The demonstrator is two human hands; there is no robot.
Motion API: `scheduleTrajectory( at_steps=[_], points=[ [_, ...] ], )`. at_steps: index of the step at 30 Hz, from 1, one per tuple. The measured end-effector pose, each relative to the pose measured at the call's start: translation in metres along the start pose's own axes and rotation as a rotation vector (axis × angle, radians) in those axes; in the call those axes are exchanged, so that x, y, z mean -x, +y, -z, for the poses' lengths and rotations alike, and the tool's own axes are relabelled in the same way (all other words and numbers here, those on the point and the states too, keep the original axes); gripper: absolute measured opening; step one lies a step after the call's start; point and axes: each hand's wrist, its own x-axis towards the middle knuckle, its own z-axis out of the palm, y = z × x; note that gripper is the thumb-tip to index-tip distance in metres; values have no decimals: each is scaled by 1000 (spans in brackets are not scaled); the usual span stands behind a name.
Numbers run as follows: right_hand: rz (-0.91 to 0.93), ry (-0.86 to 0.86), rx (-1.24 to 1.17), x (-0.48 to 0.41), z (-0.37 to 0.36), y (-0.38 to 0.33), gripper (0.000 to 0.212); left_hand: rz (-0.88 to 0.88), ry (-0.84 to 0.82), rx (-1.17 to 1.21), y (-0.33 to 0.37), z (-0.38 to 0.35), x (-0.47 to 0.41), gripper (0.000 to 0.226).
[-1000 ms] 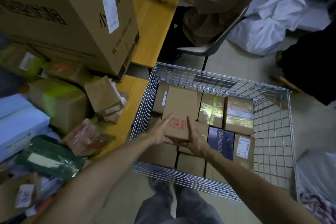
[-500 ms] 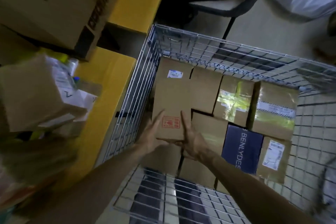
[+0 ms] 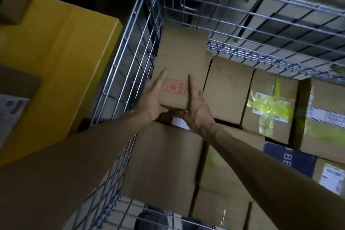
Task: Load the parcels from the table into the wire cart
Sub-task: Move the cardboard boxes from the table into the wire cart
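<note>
Two hands hold one brown box (image 3: 181, 58) by its near end, inside the cart (image 3: 130, 65), at the cart's far left corner. The left hand (image 3: 151, 99) clasps the box's near left corner, thumb lying along the top. The right hand (image 3: 197, 110) clasps the near right corner, thumb on top beside a red stamp. The fingers of both hands go under the box and are hidden. Both forearms reach forward over the cart's near rim, wrists close together.

The box runs lengthwise along the left wire wall. Whether it rests on anything cannot be told. To place it well, it probably pays to lower it level, snug against the left wall and the neighbouring parcel (image 3: 227, 89), and to slide the fingers out only once it sits flat. The yellow desk (image 3: 61, 65) stands just outside the left wall.
</note>
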Motion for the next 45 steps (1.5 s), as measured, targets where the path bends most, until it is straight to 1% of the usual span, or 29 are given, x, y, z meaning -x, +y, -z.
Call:
scheduleTrajectory(
  at_steps=[1, 2, 3, 5, 6, 7, 9, 11, 12, 13, 14, 15, 18, 21, 23, 25, 29, 32, 36, 38, 42, 45],
  points=[
    [-43, -9, -57, -3, -4, 3, 119, -13, 78, -80, 4, -2, 0, 71],
    [-63, -7, -54, -2, -6, -2, 120, 3, 137, -47, 1, -4, -1, 60],
    [-66, -15, -61, -3, -9, -1, 120, 11, 177, -21, -3, -7, -2, 65],
    [-65, -7, 2, -3, -12, 1, 120, -8, 208, -58, -2, -12, 0, 87],
    [-54, -38, 44, -2, -11, 1, 120, -9, 229, -25, -3, -14, 0, 91],
    [-51, -60, 72, -2, -10, 2, 121, 19, 256, -23, -4, -16, 0, 87],
    [-43, -63, 86, -6, -13, 1, 124, 10, 311, -221, -6, -12, -2, 74],
    [-30, -68, 97, -4, -14, 1, 128, -3, 259, -373, -2, -6, 0, 65],
    [-16, -77, 94, -3, -13, 1, 130, -29, 176, -466, 1, -5, 1, 70],
    [-4, -92, 94, -3, -13, 2, 129, -33, 115, -578, 8, -3, 5, 82],
    [7, -107, 82, -3, -10, 6, 128, -46, 87, -650, 11, 0, 5, 91],
    [4, -111, 56, -4, -8, 7, 126, -87, 81, -684, 14, 3, 4, 95],
    [12, -119, -14, -5, 1, 12, 116, -109, 86, -601, 26, 10, -11, 92],
    [52, -116, -22, -3, 8, 13, 110, -170, 138, -582, 43, 16, -39, 83],
    [41, -129, -9, -2, 9, 14, 110, -212, 162, -563, 51, 17, -65, 72],
    [32, -137, -20, -3, 7, 16, 110, -215, 183, -591, 52, 13, -85, 62],
    [51, -169, 24, -5, 12, 24, 110, -223, 195, -770, 46, 3, -95, 65],
    [65, -175, 74, -7, 15, 25, 110, -169, 152, -815, 49, 6, -98, 67],
    [48, -248, 134, -7, 27, 15, 110, -94, 88, -852, 66, 9, -96, 71],
    [29, -291, 205, -7, 36, 9, 111, -64, 51, -874, 71, 13, -95, 73],
    [-34, -326, 321, 0, 61, 1, 115, -67, 40, -874, 76, 25, -85, 69],
    [-62, -338, 392, 13, 87, -11, 113, -75, 37, -842, 80, 36, -57, 67]
  ],
)
